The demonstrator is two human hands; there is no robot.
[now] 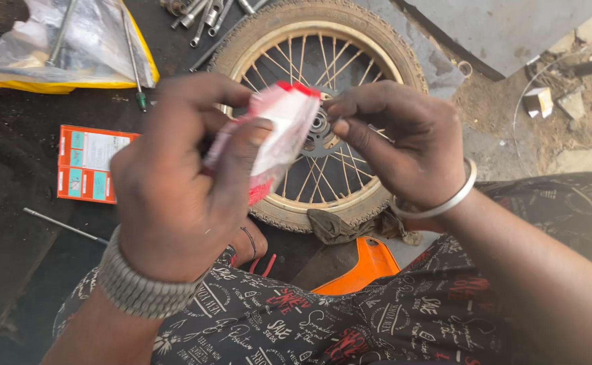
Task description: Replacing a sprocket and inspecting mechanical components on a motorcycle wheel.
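Left hand grips the red-white packet, right hand pinches its top edge; best torn slowly over the spoked wheel.

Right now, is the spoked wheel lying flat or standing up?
Lying flat. The wheel shows its full round rim, spokes and hub face-up on the ground, below both hands holding a small packet.

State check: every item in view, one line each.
Left hand: gripping the packet.
Right hand: pinching the packet's top edge.
Red-and-white packet: held up, crumpled.
Spoked wheel: lying flat on the ground.
Orange box: lying flat, closed.
Plastic bag: lying crumpled.
Screwdriver: lying loose.
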